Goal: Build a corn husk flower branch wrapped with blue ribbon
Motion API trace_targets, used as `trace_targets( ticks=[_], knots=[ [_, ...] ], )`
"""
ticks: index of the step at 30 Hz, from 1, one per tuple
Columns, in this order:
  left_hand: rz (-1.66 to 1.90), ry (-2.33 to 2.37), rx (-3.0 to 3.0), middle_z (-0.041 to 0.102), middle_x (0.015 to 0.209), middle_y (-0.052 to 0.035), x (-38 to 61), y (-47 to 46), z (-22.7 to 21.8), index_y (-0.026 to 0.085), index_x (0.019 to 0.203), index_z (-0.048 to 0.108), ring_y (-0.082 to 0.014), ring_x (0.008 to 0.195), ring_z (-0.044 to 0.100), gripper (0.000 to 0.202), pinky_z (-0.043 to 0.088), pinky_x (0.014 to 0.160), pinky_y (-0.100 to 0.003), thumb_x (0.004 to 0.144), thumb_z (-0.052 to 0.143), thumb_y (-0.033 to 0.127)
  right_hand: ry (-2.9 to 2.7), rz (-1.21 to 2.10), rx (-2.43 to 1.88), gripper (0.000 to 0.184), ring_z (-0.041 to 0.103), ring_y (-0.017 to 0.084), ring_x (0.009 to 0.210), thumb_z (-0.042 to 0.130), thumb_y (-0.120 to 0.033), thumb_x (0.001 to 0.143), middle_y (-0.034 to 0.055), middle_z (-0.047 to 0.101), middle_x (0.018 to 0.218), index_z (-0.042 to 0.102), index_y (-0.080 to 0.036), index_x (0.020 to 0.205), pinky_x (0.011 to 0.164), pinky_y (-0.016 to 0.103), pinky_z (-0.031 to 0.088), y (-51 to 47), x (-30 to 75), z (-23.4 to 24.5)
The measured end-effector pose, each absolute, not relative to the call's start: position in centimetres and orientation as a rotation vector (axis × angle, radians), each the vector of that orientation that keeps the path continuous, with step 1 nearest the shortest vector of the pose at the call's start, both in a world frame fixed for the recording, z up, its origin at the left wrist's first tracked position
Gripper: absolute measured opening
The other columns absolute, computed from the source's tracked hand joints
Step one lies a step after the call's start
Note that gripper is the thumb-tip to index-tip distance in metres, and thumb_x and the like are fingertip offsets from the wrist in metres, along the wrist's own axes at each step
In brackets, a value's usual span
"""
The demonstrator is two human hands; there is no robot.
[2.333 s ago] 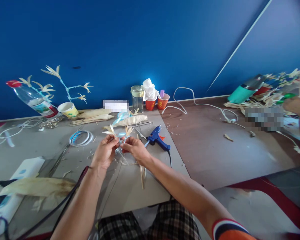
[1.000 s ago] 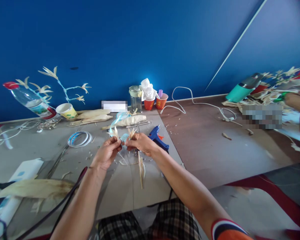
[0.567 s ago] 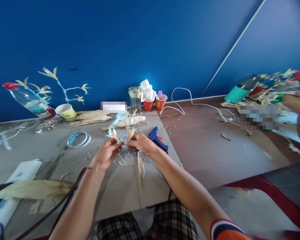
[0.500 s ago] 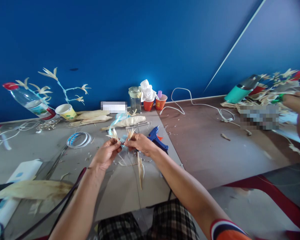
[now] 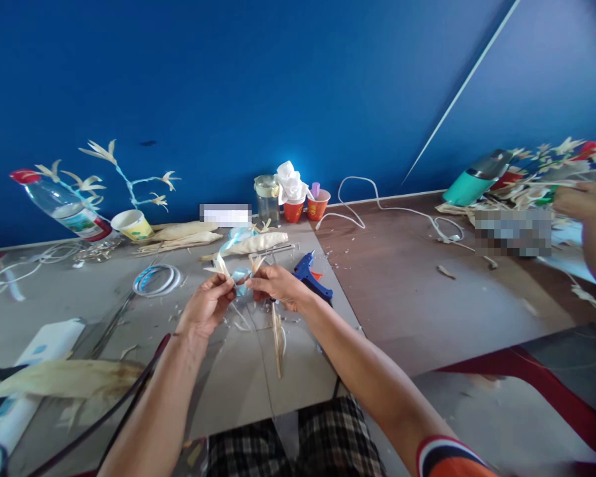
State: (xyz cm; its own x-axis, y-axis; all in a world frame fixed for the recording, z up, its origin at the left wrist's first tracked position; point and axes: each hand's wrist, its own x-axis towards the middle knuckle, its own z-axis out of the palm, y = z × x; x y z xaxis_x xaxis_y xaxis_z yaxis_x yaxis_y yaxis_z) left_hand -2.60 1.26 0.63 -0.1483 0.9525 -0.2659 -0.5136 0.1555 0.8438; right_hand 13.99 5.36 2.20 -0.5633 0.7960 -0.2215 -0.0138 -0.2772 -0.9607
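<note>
My left hand (image 5: 206,305) pinches the base of a pale corn-husk flower (image 5: 220,266) between thumb and fingers. Opposite it, my right hand (image 5: 278,286) is closed on a second husk flower (image 5: 256,264), its petals pointing up. A strip of light blue tape (image 5: 241,275) spans the small gap between my fingertips; how it is wound on the stems is too small to tell. Just beyond my right hand lies a blue glue gun (image 5: 308,273). Rolls of white and blue tape (image 5: 138,283) rest left of my hands. Below my right hand are thin dry husk strips (image 5: 279,344).
Husk flowers on blue stems (image 5: 124,177) stand at the back left by a tilted bottle (image 5: 79,218) and a paper cup (image 5: 129,225). Red cups (image 5: 318,207) and a jar (image 5: 267,199) line the wall. Another person's hand (image 5: 583,205) is at far right, near a teal bottle (image 5: 469,185).
My hands have drawn slightly apart, and more of the blue tape shows between them. Both keep their hold on the flowers. The view has shifted a little.
</note>
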Motion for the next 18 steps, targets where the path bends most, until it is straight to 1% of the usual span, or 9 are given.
trace_targets(
  ticks=[4,8,12,15,18],
  knots=[
    [1.385,1.052,0.552,0.067,0.062,-0.0033,-2.7,1.2,0.8,0.013,0.062,0.060,-0.0053,0.047,0.048,0.021,0.041,0.050,-0.019,0.056,0.081,0.011,-1.402,1.877,-1.011,0.030,0.054,0.010,0.052,0.076,-0.042,0.065,-0.0019,0.057,0.056,0.063,-0.015,0.070,0.050,0.020,0.042,5.4,14.4,2.4],
    [1.398,1.066,0.528,0.071,0.070,-0.0083,-2.7,1.3,0.8,0.012,0.062,0.058,-0.0044,0.045,0.048,0.021,0.041,0.048,-0.018,0.058,0.079,0.009,-1.293,1.864,-0.987,0.026,0.053,0.008,0.052,0.072,-0.038,0.070,-0.0015,0.058,0.063,0.063,-0.015,0.074,0.051,0.020,0.044,6.0,14.7,2.4],
    [1.413,1.088,0.474,0.071,0.070,-0.0089,-2.7,1.4,1.0,0.013,0.062,0.058,-0.0047,0.043,0.047,0.022,0.041,0.046,-0.018,0.055,0.077,0.005,-1.187,1.789,-0.987,0.019,0.051,0.007,0.050,0.066,-0.034,0.075,-0.0027,0.056,0.061,0.060,-0.016,0.076,0.051,0.019,0.044,6.8,15.0,2.3],
    [1.411,1.091,0.465,0.072,0.070,-0.0084,-2.8,1.4,1.0,0.013,0.061,0.057,-0.0043,0.042,0.047,0.022,0.042,0.046,-0.019,0.056,0.076,0.004,-1.138,1.700,-0.988,0.018,0.050,0.007,0.048,0.065,-0.033,0.074,-0.0046,0.051,0.059,0.058,-0.016,0.077,0.050,0.019,0.043,7.3,15.4,2.2],
    [1.421,1.074,0.470,0.072,0.071,-0.0078,-3.0,1.5,1.0,0.014,0.060,0.057,-0.0043,0.042,0.046,0.022,0.044,0.046,-0.020,0.057,0.076,0.003,-1.123,1.592,-0.993,0.021,0.049,0.007,0.048,0.066,-0.035,0.071,-0.0042,0.053,0.063,0.059,-0.016,0.078,0.050,0.020,0.042,7.5,15.5,2.3]
  ],
)
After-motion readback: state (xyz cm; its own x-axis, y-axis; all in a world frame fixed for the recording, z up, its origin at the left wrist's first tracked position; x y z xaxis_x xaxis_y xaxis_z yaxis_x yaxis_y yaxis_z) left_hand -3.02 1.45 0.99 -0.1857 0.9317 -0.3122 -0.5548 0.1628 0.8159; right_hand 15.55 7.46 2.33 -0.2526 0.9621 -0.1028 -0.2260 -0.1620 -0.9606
